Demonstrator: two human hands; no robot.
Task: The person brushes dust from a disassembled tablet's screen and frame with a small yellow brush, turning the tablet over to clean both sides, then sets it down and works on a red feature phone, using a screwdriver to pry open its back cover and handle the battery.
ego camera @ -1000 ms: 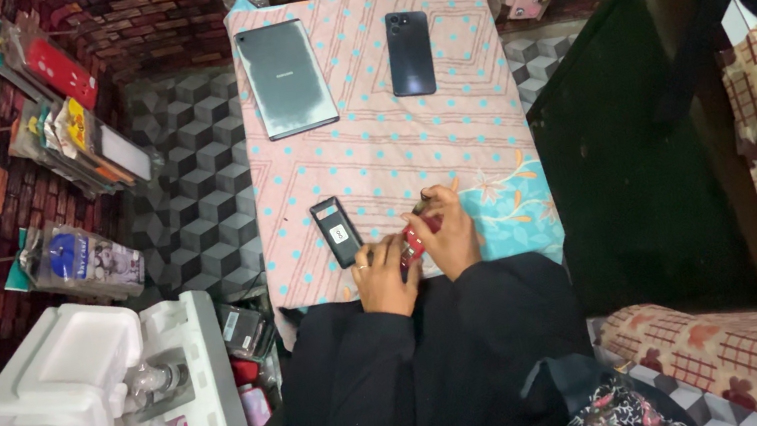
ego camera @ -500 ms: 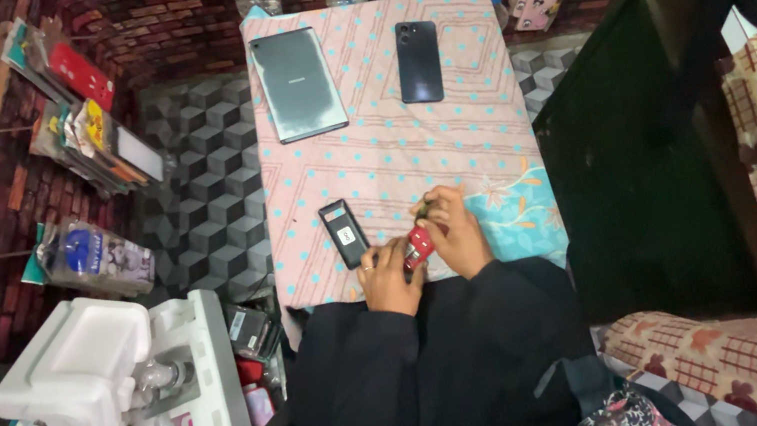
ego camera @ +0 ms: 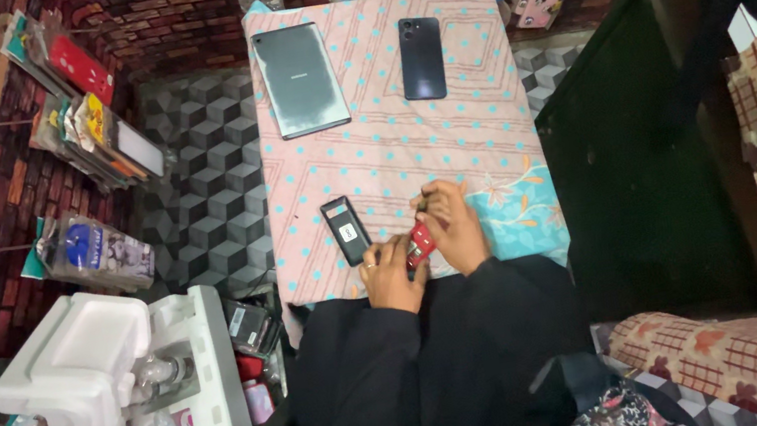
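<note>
Seated at the near edge of the table [ego camera: 478, 75], which wears a pink cloth with blue dots, I work with black sleeves drawn up close, my left hand [ego camera: 393, 278] and right hand [ego camera: 453, 228] meeting over a small red plastic object [ego camera: 420, 242], too small to identify. The grip of both hands is clenched on it, the left pinching its lower end, the right curled over its top. Just beside my left hand, apart from it, lies a small black rectangular device with a white label [ego camera: 346, 231]. Farther up the cloth a dark blue smartphone [ego camera: 422, 58] lies flat, and to its left a grey tablet [ego camera: 300, 79], well apart from each other. Off the table's left side, white foam packing blocks [ego camera: 82, 387] sit over a patterned floor. In my judgement, the risk lies in how near the edge I work: a slipped pinch could drop the red piece into my lap or onto the floor, and a stray elbow could nudge the black device off.
</note>
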